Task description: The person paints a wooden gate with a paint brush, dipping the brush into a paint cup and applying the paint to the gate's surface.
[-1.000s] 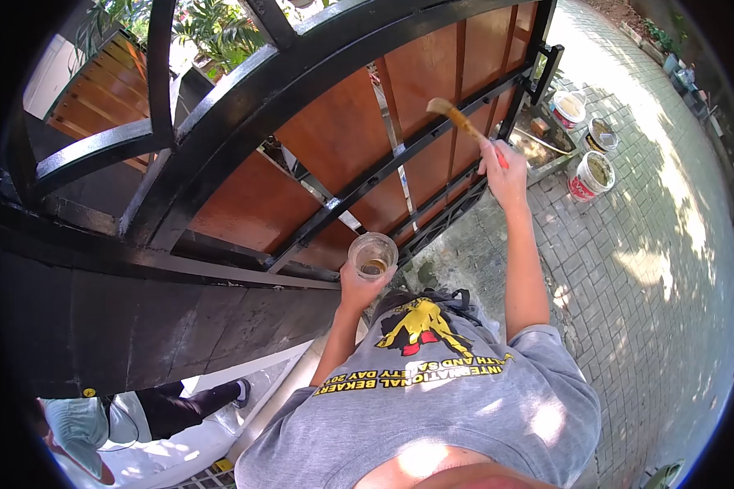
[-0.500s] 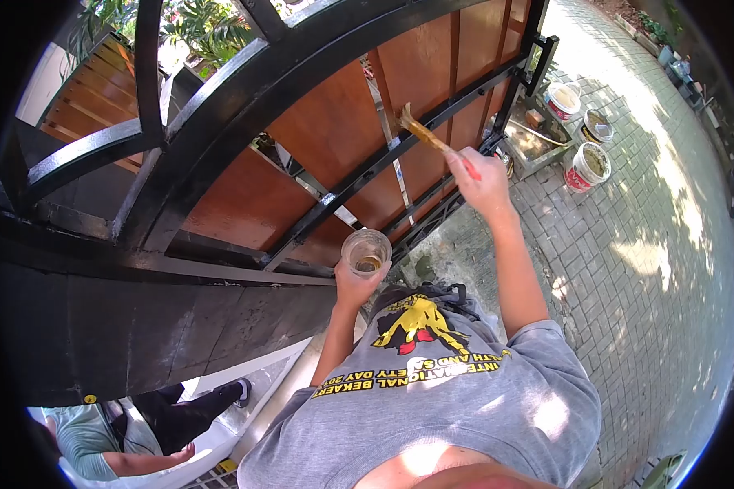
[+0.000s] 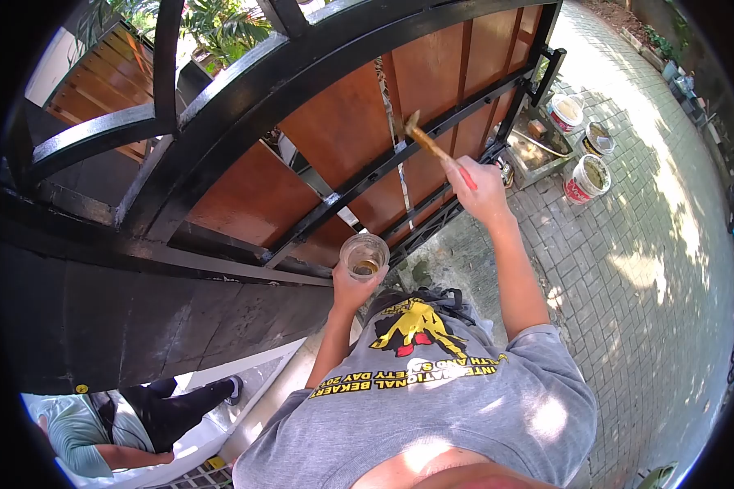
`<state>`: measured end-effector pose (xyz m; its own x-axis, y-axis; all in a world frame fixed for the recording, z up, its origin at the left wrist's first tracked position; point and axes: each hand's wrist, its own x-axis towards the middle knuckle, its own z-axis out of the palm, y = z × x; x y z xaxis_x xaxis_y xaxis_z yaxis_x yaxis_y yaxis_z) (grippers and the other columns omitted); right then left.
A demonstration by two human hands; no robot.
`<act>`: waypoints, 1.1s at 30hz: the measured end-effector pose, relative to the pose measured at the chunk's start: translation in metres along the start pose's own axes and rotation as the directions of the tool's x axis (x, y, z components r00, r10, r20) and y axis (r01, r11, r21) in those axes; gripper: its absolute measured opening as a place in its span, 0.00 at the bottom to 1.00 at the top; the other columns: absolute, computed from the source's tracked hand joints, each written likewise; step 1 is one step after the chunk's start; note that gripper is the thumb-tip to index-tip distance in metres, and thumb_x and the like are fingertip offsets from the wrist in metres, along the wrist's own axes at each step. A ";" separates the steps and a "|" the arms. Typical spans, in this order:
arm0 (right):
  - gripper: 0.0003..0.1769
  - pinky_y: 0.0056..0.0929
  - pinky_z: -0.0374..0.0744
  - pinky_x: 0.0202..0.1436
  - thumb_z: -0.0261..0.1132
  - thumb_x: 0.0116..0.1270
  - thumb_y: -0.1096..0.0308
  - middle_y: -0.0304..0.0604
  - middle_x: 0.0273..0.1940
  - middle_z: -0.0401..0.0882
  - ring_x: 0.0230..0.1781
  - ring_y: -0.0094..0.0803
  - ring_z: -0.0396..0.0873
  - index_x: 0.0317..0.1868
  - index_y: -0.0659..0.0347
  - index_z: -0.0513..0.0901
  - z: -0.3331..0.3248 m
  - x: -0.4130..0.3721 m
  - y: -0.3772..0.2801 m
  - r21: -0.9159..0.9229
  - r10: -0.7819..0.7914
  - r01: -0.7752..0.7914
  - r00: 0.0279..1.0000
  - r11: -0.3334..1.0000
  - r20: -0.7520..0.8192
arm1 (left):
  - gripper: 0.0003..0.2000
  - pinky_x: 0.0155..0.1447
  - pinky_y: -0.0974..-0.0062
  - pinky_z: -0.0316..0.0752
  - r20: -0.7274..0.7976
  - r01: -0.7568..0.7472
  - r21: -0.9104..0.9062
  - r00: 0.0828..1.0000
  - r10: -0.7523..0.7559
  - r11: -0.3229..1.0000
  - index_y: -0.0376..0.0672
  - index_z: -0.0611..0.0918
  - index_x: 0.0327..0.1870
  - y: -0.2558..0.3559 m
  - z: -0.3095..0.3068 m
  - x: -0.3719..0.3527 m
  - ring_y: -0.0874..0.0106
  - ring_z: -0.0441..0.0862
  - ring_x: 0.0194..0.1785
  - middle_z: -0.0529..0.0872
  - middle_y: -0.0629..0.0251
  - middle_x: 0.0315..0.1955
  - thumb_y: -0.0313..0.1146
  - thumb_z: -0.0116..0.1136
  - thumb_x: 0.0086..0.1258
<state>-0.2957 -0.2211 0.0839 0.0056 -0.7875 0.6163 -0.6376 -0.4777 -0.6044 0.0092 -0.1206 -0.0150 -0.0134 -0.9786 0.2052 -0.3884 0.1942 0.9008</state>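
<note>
Head cam looking down, so here's what you get: my right hand is up at the gate, fingers wrapped tight around the thin wooden paintbrush with a red handle end. Its bristle tip is touching the edge of a reddish-brown wooden gate panel, right by the gap between two panels and just above the slanted black metal crossbar. My left hand is lower and closer to my chest, fingers curled round the clear round plastic cup. I'm holding the cup upright, and there's a bit of brownish liquid sitting in the bottom. The cup is well apart from the brush, down near the bottom rail of the gate. My grey T-shirt with yellow print fills the bottom of the shot. Over by the far end of the gate, three white round buckets sit on the grey brick paving, nowhere near either hand. Another person in a light shirt and dark trousers is down at the lower left, past the dark wall.
</note>
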 end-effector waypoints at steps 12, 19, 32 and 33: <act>0.20 0.35 0.74 0.27 0.63 0.80 0.56 0.43 0.17 0.77 0.18 0.33 0.79 0.33 0.63 0.84 -0.020 0.014 0.050 0.115 0.374 -0.355 0.880 0.928 -0.292 | 0.30 0.62 0.67 0.81 -0.019 0.027 -0.009 0.999 -0.027 1.000 0.36 0.82 0.57 -0.005 -0.007 -0.002 0.67 0.89 0.52 0.91 0.58 0.48 0.33 0.83 0.52; 0.22 0.37 0.74 0.25 0.63 0.79 0.56 0.49 0.17 0.75 0.18 0.45 0.78 0.29 0.62 0.81 -0.008 -0.002 0.009 0.131 0.129 -0.137 0.989 0.982 0.069 | 0.30 0.61 0.67 0.81 -0.003 0.055 -0.019 0.998 -0.055 0.998 0.36 0.83 0.57 -0.009 -0.002 -0.002 0.67 0.89 0.52 0.91 0.58 0.48 0.33 0.82 0.52; 0.28 0.27 0.70 0.20 0.60 0.82 0.54 0.36 0.14 0.73 0.14 0.23 0.75 0.24 0.64 0.78 0.013 0.008 0.012 0.545 0.592 -0.442 0.795 0.713 -0.130 | 0.30 0.61 0.67 0.81 -0.019 0.003 -0.002 1.000 -0.003 1.000 0.36 0.82 0.58 -0.004 0.006 0.003 0.67 0.89 0.51 0.91 0.57 0.48 0.34 0.83 0.52; 0.28 0.26 0.70 0.19 0.60 0.82 0.55 0.36 0.14 0.73 0.14 0.23 0.75 0.23 0.65 0.77 0.014 0.007 -0.008 0.503 0.574 -0.472 0.817 0.724 -0.059 | 0.31 0.61 0.67 0.81 -0.013 0.010 -0.003 1.000 -0.010 1.000 0.36 0.82 0.58 -0.005 0.007 0.003 0.67 0.89 0.51 0.91 0.58 0.48 0.34 0.83 0.52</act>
<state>-0.2797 -0.2285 0.0864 -0.4067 -0.8943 0.1868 -0.0769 -0.1702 -0.9824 0.0046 -0.1252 -0.0217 0.0025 -0.9796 0.2008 -0.3853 0.1843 0.9042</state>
